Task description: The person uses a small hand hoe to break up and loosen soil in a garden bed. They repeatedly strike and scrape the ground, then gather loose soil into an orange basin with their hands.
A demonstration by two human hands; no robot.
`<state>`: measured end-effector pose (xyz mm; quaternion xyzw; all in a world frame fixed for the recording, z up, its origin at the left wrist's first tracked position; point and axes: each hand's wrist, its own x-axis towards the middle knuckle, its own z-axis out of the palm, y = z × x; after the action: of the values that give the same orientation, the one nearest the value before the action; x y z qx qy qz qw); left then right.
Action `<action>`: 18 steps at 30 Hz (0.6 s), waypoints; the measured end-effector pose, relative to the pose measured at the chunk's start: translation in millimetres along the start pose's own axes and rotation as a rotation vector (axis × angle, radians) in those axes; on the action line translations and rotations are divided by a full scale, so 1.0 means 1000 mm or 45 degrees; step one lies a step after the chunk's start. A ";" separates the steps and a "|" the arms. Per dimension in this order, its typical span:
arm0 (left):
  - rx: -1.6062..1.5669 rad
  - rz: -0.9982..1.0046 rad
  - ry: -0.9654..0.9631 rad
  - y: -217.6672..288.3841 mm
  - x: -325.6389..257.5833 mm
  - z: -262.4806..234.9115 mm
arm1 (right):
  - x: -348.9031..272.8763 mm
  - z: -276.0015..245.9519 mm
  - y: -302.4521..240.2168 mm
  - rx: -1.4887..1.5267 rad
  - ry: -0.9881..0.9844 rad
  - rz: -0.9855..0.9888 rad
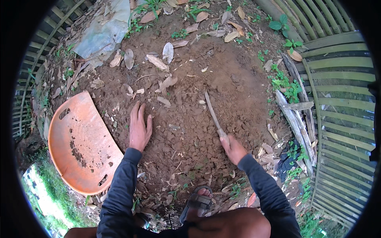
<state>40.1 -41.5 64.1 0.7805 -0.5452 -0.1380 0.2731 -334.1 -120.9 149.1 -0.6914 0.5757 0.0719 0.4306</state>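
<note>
Knife (212,113) gripped by the handle in the closed right hand (233,149), blade pointing far across soil (222,79). Left hand (139,127) lies spread flat on the soil, right of an orange pan (79,139)

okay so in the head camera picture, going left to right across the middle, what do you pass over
Orange plastic pan on the ground → left hand flat on the brown soil → long knife, its handle in the right hand → weathered wood pieces → green bamboo slat fence.
</note>
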 end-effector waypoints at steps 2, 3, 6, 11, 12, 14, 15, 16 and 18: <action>-0.083 0.064 -0.003 0.008 0.015 0.008 | -0.035 0.002 0.006 -0.108 0.062 -0.027; -0.117 0.090 0.006 0.012 0.019 0.013 | -0.054 0.005 0.009 -0.131 0.052 0.035; -0.157 0.135 -0.015 0.024 0.023 0.025 | -0.075 0.009 0.012 -0.074 0.182 0.065; 0.002 0.115 -0.255 0.045 -0.001 0.042 | 0.024 -0.017 -0.021 0.166 0.479 -0.138; 0.065 0.099 -0.283 0.051 -0.009 0.044 | 0.056 -0.022 -0.036 0.283 0.436 -0.104; -0.156 0.053 -0.251 0.063 -0.033 0.041 | 0.110 -0.028 -0.070 0.350 0.475 -0.131; -0.237 0.042 -0.239 0.067 -0.044 0.035 | 0.126 -0.024 -0.086 0.456 0.419 -0.114; -0.314 0.004 -0.254 0.069 -0.055 0.029 | 0.133 -0.019 -0.098 0.524 0.385 -0.071; -0.368 -0.048 -0.216 0.069 -0.064 0.014 | 0.128 -0.001 -0.116 0.347 0.388 -0.074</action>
<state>-44.1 -3.9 86.8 0.7287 -0.5260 -0.2854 0.3330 -192.9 -219.8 132.9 -0.6459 0.6184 -0.1243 0.4300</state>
